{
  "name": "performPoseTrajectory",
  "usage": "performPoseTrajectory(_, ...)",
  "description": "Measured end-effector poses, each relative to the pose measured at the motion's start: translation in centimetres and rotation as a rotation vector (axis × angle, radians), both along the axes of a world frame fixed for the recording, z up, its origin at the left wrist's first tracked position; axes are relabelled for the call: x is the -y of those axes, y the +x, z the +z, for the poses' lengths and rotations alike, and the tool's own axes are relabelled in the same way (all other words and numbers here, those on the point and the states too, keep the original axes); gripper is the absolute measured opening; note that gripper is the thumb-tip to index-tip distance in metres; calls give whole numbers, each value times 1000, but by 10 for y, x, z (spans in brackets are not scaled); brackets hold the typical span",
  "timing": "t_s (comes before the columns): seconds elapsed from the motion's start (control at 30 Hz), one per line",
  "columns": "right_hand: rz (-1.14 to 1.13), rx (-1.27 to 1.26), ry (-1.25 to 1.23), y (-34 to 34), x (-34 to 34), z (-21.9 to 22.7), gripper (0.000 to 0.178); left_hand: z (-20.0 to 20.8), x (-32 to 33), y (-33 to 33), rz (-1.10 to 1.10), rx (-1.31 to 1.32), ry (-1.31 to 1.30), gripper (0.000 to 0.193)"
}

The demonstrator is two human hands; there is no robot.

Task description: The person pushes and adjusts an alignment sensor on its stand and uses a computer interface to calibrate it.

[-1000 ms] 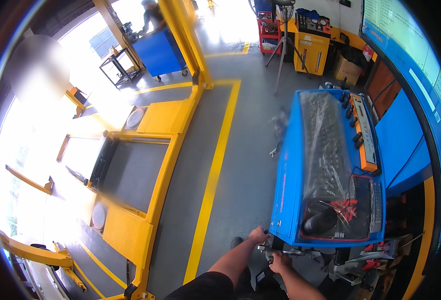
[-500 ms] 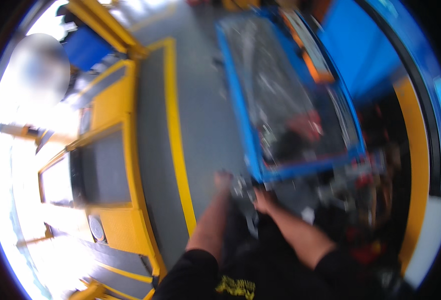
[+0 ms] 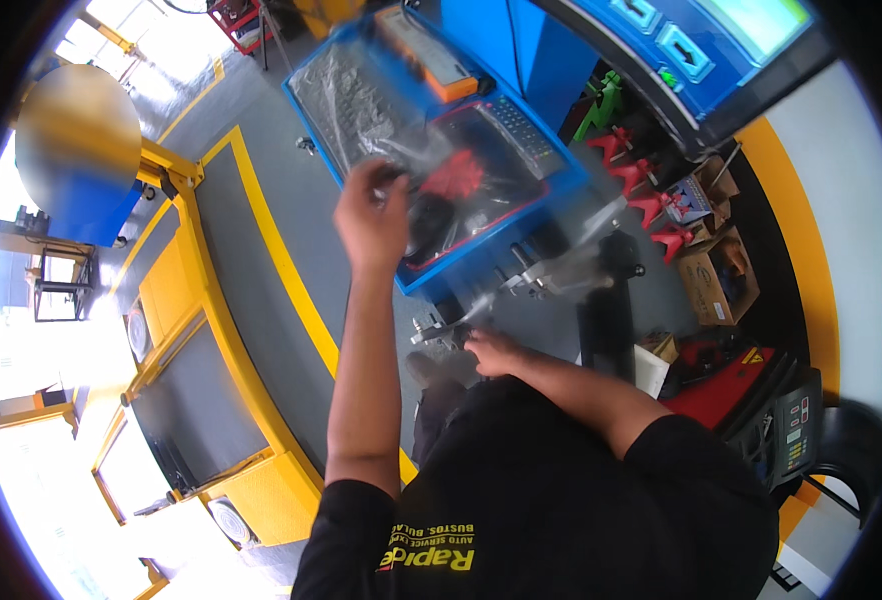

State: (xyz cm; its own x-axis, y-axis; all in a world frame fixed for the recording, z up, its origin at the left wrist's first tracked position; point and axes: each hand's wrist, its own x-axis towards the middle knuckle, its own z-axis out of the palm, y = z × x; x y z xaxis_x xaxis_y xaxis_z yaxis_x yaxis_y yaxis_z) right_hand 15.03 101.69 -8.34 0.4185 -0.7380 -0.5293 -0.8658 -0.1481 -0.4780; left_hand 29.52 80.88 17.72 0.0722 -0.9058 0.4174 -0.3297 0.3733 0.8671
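My left hand (image 3: pixel 371 220) is raised over the left edge of a blue cart (image 3: pixel 421 285), its fingers curled around a small dark thing that I cannot make out. Lower, at the cart's near end, my right hand (image 3: pixel 491 354) is closed on a silver-and-black metal fitting (image 3: pixel 446 334). Its fingertips are partly hidden there. Clear plastic sheeting (image 3: pixel 361 110) covers the cart's top. A red cloth-like thing (image 3: pixel 453 175) and a keyboard (image 3: pixel 523 130) show on the cart. Blurred metal arms (image 3: pixel 561 272) stick out at the near end.
Red jack stands (image 3: pixel 646 205) and an open cardboard box (image 3: pixel 716 285) stand at right. A red machine with a control panel (image 3: pixel 796 430) is at lower right. A screen (image 3: pixel 751 30) overhangs the upper right. Along the left runs a yellow lift platform (image 3: pixel 196 250).
My left hand has risen from low beside the cart to above its left edge. My right hand stays low at the near end. The view has turned, and the cart appears farther left.
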Motion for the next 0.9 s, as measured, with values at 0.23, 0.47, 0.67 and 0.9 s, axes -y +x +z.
performPoseTrajectory(0.23, -246, 212, 42, -36, -13, 39, 48, -8, 95, -102, -332, 589, 106, 29)
performPoseTrajectory(0.47, -341, 146, 88, -74, -60, 30, 44, -24, 134, -129, -188, 613, -101, 29)
performPoseTrajectory(0.67, -346, 200, 111, -89, -70, 20, 44, -26, 146, -135, -131, 663, -98, 21)
performPoseTrajectory(0.9, -354, 230, 119, -98, -65, 29, 46, -20, 163, -105, -21, 534, -2, 33)
